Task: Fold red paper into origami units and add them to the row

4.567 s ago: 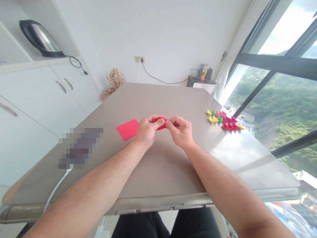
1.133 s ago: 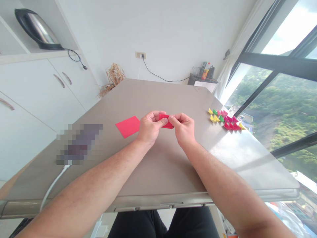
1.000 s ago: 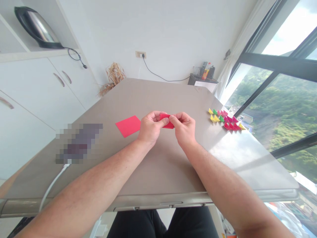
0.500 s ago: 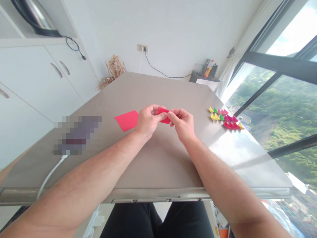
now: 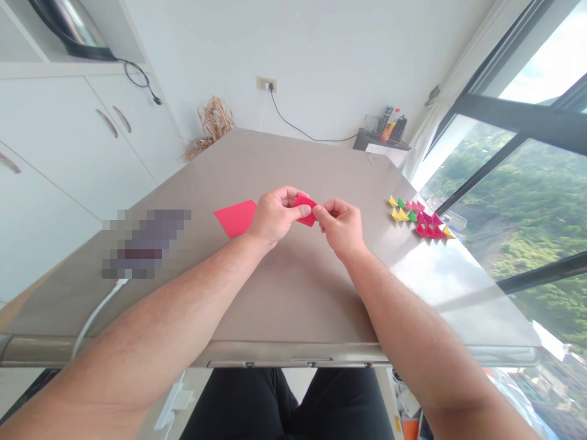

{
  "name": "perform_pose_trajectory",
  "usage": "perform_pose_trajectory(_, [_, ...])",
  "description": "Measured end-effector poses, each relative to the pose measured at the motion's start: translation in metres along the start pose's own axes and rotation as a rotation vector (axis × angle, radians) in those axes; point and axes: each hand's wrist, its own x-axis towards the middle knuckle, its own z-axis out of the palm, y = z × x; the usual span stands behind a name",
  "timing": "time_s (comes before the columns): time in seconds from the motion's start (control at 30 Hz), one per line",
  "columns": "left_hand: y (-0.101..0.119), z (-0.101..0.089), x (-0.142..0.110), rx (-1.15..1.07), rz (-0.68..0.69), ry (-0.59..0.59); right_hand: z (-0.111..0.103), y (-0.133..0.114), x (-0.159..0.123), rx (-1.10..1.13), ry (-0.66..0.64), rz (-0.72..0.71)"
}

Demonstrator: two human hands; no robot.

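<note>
Over the table (image 5: 293,293), both hands (image 5: 274,215) (image 5: 343,227), nearly touching, pinch red paper (image 5: 304,200).

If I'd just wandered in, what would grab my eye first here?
Probably the bright, folded red paper held between the left hand and the right hand, above the middle of the table. Next, the cluster of small pointed shapes in yellow, green, pink and red near the table's right edge, beside the window. A flat red sheet also stands out, just left of the left hand.
</note>
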Motion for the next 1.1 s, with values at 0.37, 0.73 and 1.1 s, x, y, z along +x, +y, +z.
perform_pose_trajectory(0.37, [-0.003, -0.001, 0.001, -0.085, -0.048, 0.016, 0.001, -0.002, -0.001, 0.042, -0.03, -0.001])
perform_pose_trajectory(0.73, [-0.006, -0.004, 0.002, -0.001, -0.057, -0.002, -0.002, 0.0, 0.001, 0.094, -0.043, 0.035])
perform_pose_trajectory(1.1, [-0.006, -0.012, 0.003, 0.228, -0.046, -0.065, -0.003, 0.004, 0.005, 0.136, -0.071, -0.028])
